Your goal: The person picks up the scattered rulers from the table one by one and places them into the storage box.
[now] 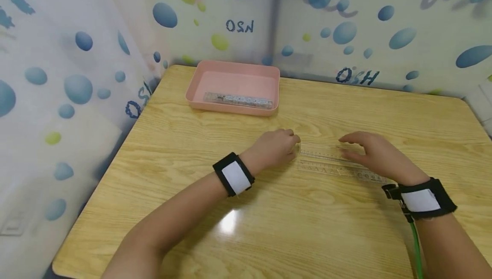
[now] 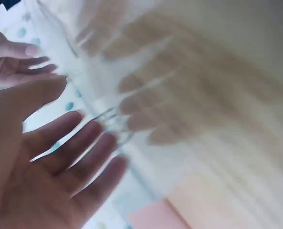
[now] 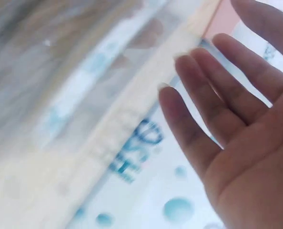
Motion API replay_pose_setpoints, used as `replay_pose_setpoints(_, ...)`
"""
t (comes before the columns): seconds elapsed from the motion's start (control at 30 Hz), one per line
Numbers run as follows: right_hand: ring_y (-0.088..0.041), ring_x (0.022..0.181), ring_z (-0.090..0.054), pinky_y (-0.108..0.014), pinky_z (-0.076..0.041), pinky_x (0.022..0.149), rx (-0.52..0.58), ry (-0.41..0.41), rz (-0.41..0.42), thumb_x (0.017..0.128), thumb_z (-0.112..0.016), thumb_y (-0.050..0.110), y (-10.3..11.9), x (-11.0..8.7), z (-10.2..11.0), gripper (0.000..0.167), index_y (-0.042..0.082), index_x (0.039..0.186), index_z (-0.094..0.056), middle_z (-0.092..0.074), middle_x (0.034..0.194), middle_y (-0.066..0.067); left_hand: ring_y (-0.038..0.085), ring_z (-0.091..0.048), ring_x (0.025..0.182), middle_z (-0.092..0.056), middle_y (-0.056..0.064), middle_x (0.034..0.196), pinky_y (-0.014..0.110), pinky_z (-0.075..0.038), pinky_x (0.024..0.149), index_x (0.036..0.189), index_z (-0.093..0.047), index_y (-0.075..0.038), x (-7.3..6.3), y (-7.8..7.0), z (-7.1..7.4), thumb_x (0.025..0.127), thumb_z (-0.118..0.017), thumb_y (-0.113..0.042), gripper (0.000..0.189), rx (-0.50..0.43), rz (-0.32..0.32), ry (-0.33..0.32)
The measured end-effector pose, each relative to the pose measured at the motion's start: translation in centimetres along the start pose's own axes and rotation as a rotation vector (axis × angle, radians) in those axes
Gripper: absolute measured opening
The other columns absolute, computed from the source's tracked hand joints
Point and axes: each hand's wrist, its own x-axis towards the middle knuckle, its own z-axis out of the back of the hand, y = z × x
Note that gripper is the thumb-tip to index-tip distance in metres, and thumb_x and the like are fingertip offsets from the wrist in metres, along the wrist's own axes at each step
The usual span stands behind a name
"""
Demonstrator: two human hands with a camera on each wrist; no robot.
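Note:
Clear plastic with ruler markings (image 1: 326, 168) lies flat on the wooden table between the two hands; whether it is one wide ruler or two side by side, I cannot tell. My left hand (image 1: 273, 150) is at its left end, and the left wrist view shows those fingers (image 2: 91, 148) loosely bent and spread, with nothing gripped. Over the right part hovers my right hand (image 1: 374, 153), thumb and fingers apart. Its relaxed fingers (image 3: 194, 119) hold nothing in the right wrist view. Part of the clear plastic is hidden beneath the right hand.
A pink tray (image 1: 240, 69) stands near the table's back edge, left of centre, with clear, speckled ruler-like strips (image 1: 246, 100) inside. A wall covering (image 1: 307, 27) with blue and green dots rises behind the table (image 1: 307, 236). A green cable (image 1: 417, 245) runs from the right wristband.

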Motion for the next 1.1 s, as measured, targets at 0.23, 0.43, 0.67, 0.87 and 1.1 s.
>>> replay_pose_setpoints(0.23,-0.05,0.122,-0.061,-0.066,-0.052,0.094,-0.057,-0.093,0.004,0.095,-0.075,0.014,-3.7,-3.6,-1.0,0.041,0.0,0.133,-0.067,-0.066,0.132,-0.029,0.02,-0.066,0.111,-0.067,0.006,0.127,0.028,-0.059,0.088,0.134,-0.066,-0.009,0.6,-0.8,-0.4,0.102,-0.068,-0.027,0.037,0.089,0.022,0.023)
replay_pose_setpoints(0.43,-0.049,0.118,-0.063,-0.064,-0.052,0.089,-0.058,-0.117,-0.023,0.095,-0.076,0.013,-5.6,-5.3,-1.6,0.045,0.0,0.136,-0.064,-0.066,0.131,-0.028,0.02,-0.066,0.112,-0.068,0.006,0.126,0.029,-0.059,0.089,0.133,-0.067,-0.009,1.3,-1.2,-0.6,0.104,-0.064,-0.025,0.033,0.129,-0.02,-0.002)
replay_pose_setpoints(0.67,-0.05,0.112,-0.065,-0.064,-0.055,0.085,-0.067,-0.122,-0.032,0.097,-0.073,0.012,-5.8,-5.3,-1.6,0.044,-0.001,0.138,-0.063,-0.066,0.13,-0.03,0.017,-0.068,0.107,-0.073,0.001,0.119,0.028,-0.057,0.091,0.122,-0.072,-0.013,2.4,-1.7,-0.4,0.107,-0.057,-0.014,0.022,0.101,-0.071,-0.009)
replay_pose_setpoints(0.87,-0.043,0.102,-0.07,-0.059,-0.057,0.08,-0.164,-0.17,0.033,0.09,-0.079,0.008,-5.8,-5.3,-1.7,0.045,-0.001,0.132,-0.066,-0.07,0.12,-0.025,0.016,-0.069,0.104,-0.072,0.003,0.117,0.026,-0.059,0.085,0.124,-0.071,-0.013,2.8,-2.0,-0.4,0.108,-0.054,-0.01,0.023,0.137,-0.114,-0.013)
replay_pose_setpoints(1.1,-0.044,0.102,-0.067,-0.058,-0.058,0.08,-0.331,-0.25,0.228,0.08,-0.084,0.003,-6.0,-5.3,-2.4,0.057,-0.003,0.133,-0.065,-0.068,0.116,-0.026,0.016,-0.069,0.107,-0.072,0.003,0.12,0.025,-0.059,0.089,0.129,-0.07,-0.013,2.8,-1.9,-0.7,0.107,-0.056,-0.011,0.026,0.258,-0.164,-0.06)
